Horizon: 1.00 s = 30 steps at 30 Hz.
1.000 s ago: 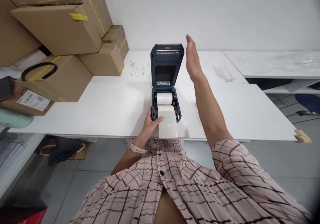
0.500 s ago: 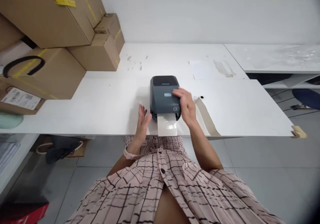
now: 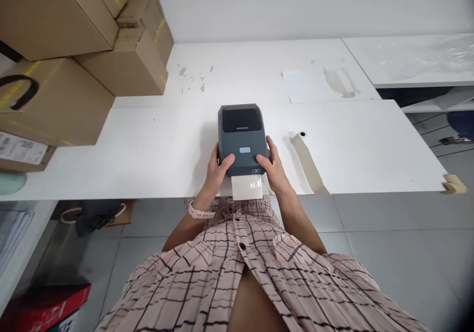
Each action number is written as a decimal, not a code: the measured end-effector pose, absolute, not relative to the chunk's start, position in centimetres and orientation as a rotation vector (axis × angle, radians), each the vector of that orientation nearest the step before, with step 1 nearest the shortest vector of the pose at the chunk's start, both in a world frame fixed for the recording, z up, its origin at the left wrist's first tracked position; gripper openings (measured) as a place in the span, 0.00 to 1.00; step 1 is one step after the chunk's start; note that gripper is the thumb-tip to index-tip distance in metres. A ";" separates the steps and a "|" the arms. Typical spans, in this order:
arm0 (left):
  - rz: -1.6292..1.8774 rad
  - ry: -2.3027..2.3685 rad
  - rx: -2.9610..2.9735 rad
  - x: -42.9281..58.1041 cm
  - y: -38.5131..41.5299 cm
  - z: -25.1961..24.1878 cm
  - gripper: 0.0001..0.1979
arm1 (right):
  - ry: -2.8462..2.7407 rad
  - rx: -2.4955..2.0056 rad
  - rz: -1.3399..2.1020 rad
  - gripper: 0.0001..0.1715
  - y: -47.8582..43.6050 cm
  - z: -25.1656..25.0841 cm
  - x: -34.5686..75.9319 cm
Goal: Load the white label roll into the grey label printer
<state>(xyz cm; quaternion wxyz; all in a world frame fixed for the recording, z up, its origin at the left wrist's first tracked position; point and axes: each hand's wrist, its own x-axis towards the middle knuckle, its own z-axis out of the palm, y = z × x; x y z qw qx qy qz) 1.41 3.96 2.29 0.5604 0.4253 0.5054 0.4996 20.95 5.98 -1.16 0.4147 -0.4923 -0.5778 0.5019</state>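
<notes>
A dark grey label printer [image 3: 241, 137] sits with its lid closed near the front edge of the white table [image 3: 155, 149]. A strip of white label paper [image 3: 247, 188] sticks out of its front slot over the table edge. My left hand [image 3: 217, 170] grips the printer's front left corner, thumb on top. My right hand [image 3: 273, 166] grips the front right corner the same way. Both thumbs press on the lid beside a small blue button [image 3: 245, 150].
A spent roll core with a trailing beige strip [image 3: 308, 160] lies just right of the printer. Stacked cardboard boxes [image 3: 85, 55] fill the table's left side. A white sheet [image 3: 301, 86] lies at the back. A second white table [image 3: 411, 58] stands at right.
The printer lid went from open to closed. My right hand came down from the raised lid onto the front right corner; my left hand left the paper and closed on the left corner.
</notes>
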 end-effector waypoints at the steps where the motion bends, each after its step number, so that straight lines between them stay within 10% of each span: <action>1: 1.185 1.192 1.012 1.4 3.9 2.2 0.40 | -1.462 -1.241 1.249 0.60 5.9 -1.2 21.0; 12: 1.312 1.311 1.182 1.2 2.7 1.0 0.38 | -1.167 -1.137 1.282 0.58 5.9 -1.1 20.7; 17: 1.361 1.587 1.288 1.3 -2.1 -1.4 0.19 | -1.086 -1.119 1.298 0.58 5.9 -0.9 20.3; 30: 0.884 1.284 0.989 2.4 -1.0 0.7 0.30 | -1.236 -1.181 1.092 0.50 5.6 -0.7 19.9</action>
